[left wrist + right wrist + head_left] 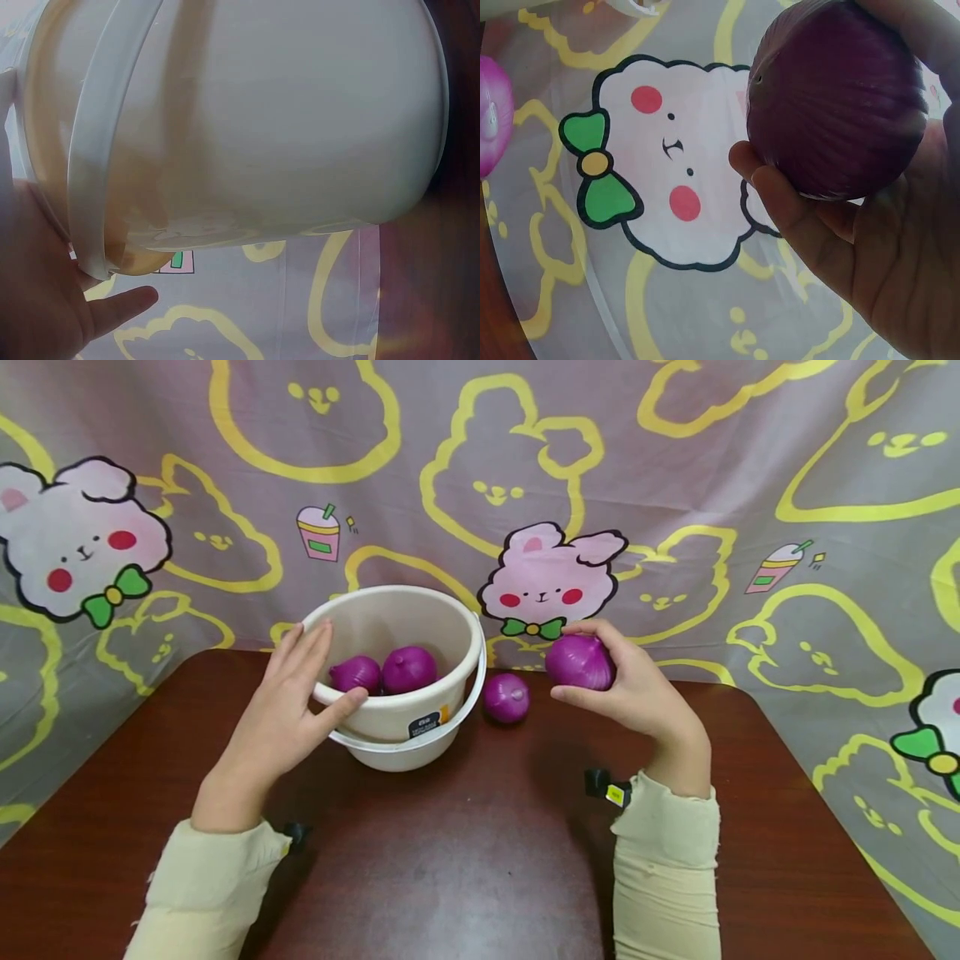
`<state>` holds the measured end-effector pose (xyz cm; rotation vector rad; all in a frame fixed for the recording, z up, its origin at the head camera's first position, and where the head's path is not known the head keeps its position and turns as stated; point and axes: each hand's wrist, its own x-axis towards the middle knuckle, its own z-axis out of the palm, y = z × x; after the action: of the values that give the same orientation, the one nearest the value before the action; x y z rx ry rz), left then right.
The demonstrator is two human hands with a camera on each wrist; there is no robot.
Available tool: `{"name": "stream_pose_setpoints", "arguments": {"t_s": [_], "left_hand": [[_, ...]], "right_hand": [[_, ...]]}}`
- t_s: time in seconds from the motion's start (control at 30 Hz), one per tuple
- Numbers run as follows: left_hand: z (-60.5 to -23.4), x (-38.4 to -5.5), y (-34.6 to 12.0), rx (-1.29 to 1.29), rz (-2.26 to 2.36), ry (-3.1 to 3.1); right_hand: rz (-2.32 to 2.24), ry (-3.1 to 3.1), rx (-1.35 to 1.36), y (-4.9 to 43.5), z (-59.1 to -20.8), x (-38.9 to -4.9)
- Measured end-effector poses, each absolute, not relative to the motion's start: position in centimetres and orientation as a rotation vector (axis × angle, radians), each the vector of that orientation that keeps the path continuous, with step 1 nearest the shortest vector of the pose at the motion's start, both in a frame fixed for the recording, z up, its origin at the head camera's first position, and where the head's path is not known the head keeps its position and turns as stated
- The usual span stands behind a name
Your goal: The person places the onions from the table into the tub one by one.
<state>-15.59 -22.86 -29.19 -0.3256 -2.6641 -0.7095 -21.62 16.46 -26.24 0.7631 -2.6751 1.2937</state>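
Note:
My right hand (637,689) holds a purple onion (581,662) above the table, fingers over its top and thumb beneath. In the right wrist view the same onion (836,101) fills the space above the thumb and fingers. My left hand (281,710) rests at the near left rim of a white bucket (390,756), its fingers spread and thumb lying across the rim. Inside the bucket sit two purple onions, a smaller one (356,675) and a larger one (409,669). Just right of the bucket, another onion (507,698) stands on the table.
The bucket's white handle (468,706) hangs down around its front. A dark brown table (465,860) reaches back to a curtain (420,518) printed with yellow outlines and rabbits. Small black devices are on both wrists.

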Motion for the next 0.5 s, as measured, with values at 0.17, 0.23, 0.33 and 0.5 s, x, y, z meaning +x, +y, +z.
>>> {"name": "stream_pose_setpoints", "arguments": {"t_s": [0.17, 0.23, 0.33, 0.5], "left_hand": [[-29.2, -15.7, -22.8, -0.334, -0.706, -2.656], [-29.2, -15.7, -22.8, -0.335, -0.707, -2.656], [-29.2, -15.7, -22.8, -0.330, -0.707, -2.662], [-29.3, -15.6, -22.9, -0.327, -0.705, -2.663]], "right_hand": [[1.253, -2.674, 0.793, 15.9, -26.1, -21.4], [1.252, -2.668, 0.806, 15.7, -26.0, -21.3], [1.242, -2.653, 0.842, 15.5, -26.0, -21.2], [1.221, -2.617, 0.913, 14.9, -25.8, -20.9]]}}
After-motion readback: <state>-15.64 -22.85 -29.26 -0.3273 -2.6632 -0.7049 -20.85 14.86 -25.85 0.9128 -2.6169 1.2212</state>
